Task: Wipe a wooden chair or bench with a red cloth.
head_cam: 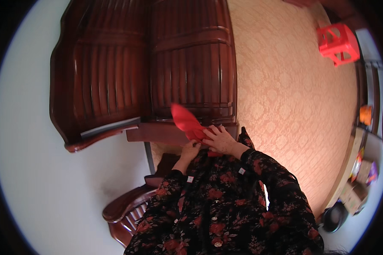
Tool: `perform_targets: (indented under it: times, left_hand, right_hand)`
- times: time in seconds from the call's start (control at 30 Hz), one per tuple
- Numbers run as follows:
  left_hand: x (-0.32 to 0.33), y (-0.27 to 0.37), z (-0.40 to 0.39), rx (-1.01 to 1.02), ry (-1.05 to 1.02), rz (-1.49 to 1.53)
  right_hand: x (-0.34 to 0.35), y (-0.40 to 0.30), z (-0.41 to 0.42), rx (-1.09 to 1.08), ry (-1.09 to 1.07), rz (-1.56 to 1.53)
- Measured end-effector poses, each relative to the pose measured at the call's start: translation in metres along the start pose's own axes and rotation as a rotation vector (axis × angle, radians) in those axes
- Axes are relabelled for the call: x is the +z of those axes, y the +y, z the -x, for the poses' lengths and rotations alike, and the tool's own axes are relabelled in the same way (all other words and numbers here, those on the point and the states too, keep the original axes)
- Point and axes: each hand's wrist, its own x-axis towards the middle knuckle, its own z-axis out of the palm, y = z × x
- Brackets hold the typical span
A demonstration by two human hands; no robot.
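Observation:
A red cloth (185, 118), bunched at its lower end, reaches up and left from both hands over the end of a dark wooden bench. At its lower left edge, my left hand (188, 151) pinches the fabric between thumb and fingers. My right hand (222, 141) grips the bunched part from above, its fingers spread across it. Another bit of red shows below the right wrist, close to my lap. Palms and the cloth's underside are hidden. Both arms wear dark floral sleeves (274, 178).
Ahead stands the slatted wooden bench (188, 70), with a flat wooden ledge (159, 133) at its near end. A wooden chair (127, 207) is at lower left. Patterned flooring (290, 95) runs right, towards a red plastic stool (339, 44), a cardboard box (354, 196) and a black bowl-like container (335, 217).

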Motion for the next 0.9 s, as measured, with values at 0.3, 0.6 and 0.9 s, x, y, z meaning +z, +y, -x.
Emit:
perform_targets:
  times: [0.3,0.6,0.9]
  left_hand:
    - [-0.003,-0.040,0.007,-0.207,0.556,0.150]
    - [0.046,0.033,-0.010,-0.612,0.604,0.132]
    - [0.033,0.036,-0.017,-0.489,0.642,0.249]
  right_hand:
    - [-0.010,0.055,-0.004,-0.134,-0.174,-0.072]
    - [-0.003,0.142,-0.013,0.288,-0.157,-0.546]
    - [0.032,0.263,-0.044,0.414,-0.093,-0.738]
